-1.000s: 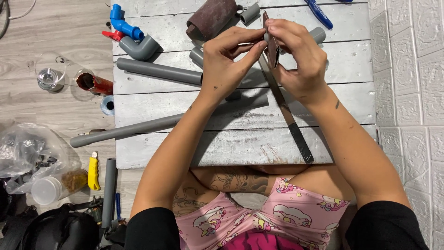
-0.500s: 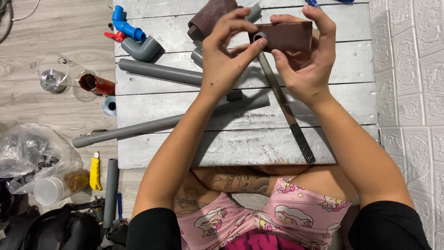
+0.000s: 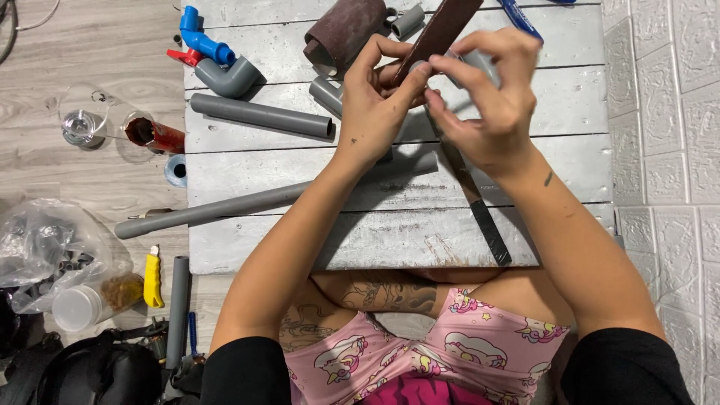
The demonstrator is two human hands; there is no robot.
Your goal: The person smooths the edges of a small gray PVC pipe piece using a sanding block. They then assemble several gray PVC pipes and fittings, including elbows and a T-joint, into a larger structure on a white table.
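My left hand (image 3: 379,105) pinches the lower end of a brown sandpaper strip (image 3: 444,28) that slants up toward the table's far edge. My right hand (image 3: 491,112) holds a small grey pipe fitting (image 3: 477,61) against that strip, fingertips meeting those of the left hand. Both hands hover over a white plank table (image 3: 570,97). A dark flat blade (image 3: 480,214) lies on the planks under my right wrist. Most of the fitting is hidden by my fingers.
On the table lie a sandpaper roll (image 3: 345,28), a short grey pipe (image 3: 262,116), a long grey pipe (image 3: 247,205), a grey elbow (image 3: 229,77) and a blue fitting (image 3: 199,36). A red can (image 3: 156,136), yellow cutter (image 3: 153,277) and plastic bag (image 3: 41,247) sit on the floor at left.
The sandpaper, held flat and broadside half a second ago, now slants upward as a narrow strip. Both hands have shifted slightly and closed together around the fitting.
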